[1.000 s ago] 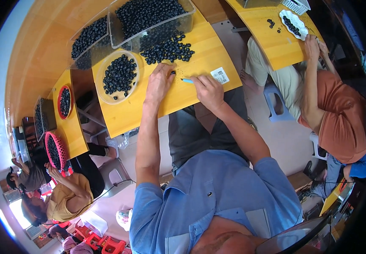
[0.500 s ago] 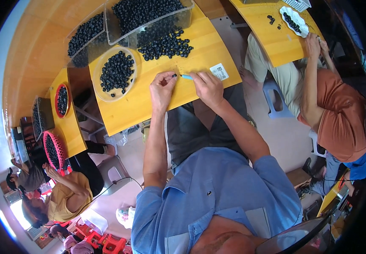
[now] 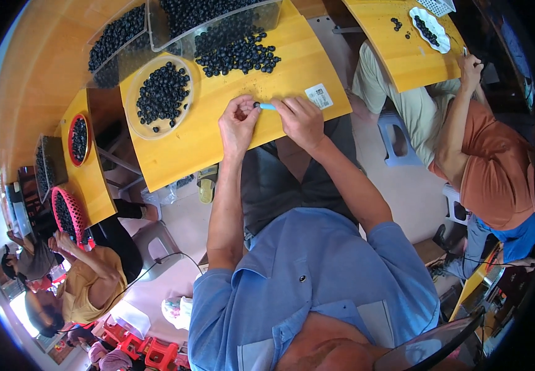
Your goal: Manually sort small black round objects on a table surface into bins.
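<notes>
A small dark berry [image 3: 255, 105] sits pinched in the fingertips of the left hand [image 3: 237, 120], just above the near part of the yellow table [image 3: 199, 136], and the tip of a light blue tool [image 3: 268, 106] touches it or comes very close; which, I cannot tell. The right hand [image 3: 301, 120] is closed around the tool's other end, its fingers curled so that only the blue tip shows. One second ago the left hand lay flat and reached toward the loose pile of berries [image 3: 236, 52], while the right hand held the tool lower on the table; since then both hands have drawn back toward the near edge and come together, the left now curled and holding a berry. A white label [image 3: 319, 96] lies on the table just right of the right hand, near the table's right corner. A clear round dish of berries [image 3: 159, 96] stands to the left, well apart from the hands, with bare yellow surface between. Clear bins of berries [image 3: 174, 25] line the far edge. Beyond the right corner, across a gap of floor, another person in an orange shirt [image 3: 496, 167] works at a separate table [image 3: 397, 52].
</notes>
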`<move>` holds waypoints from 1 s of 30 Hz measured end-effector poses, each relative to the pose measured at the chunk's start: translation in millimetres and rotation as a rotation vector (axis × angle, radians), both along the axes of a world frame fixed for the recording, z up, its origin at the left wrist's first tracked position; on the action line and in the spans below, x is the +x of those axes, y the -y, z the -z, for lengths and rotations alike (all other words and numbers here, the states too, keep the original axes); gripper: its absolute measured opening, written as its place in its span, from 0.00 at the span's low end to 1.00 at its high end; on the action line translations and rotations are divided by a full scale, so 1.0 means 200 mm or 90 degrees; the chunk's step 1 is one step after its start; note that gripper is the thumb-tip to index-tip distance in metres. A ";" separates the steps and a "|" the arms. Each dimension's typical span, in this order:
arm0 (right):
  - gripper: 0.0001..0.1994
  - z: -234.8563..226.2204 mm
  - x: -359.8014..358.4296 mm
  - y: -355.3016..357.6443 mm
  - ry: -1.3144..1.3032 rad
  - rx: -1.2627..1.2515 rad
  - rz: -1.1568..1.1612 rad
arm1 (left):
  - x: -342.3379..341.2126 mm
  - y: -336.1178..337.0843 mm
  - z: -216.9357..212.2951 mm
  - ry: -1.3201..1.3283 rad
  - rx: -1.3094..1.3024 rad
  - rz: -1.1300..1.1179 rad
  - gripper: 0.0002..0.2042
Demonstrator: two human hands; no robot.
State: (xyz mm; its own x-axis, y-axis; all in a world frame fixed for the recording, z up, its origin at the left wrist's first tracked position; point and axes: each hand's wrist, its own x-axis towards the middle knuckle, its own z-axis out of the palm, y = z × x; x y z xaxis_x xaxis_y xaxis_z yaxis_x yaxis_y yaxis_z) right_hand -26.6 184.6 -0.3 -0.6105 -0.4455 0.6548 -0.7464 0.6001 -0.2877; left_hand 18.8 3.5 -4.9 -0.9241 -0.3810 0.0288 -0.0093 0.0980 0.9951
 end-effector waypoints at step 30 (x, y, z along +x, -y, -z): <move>0.15 0.00 0.01 0.01 0.032 -0.005 0.044 | 0.06 0.06 -0.07 -0.120 -0.123 -0.072 0.08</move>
State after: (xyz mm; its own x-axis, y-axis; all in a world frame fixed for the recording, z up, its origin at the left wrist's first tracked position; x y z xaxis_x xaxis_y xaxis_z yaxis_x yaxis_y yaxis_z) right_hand -25.4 183.3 -1.1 -0.6719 -0.3967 0.6255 -0.6880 0.6470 -0.3287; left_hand 31.5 -8.0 8.5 -0.8474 -0.4526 0.2775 0.1519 0.2942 0.9436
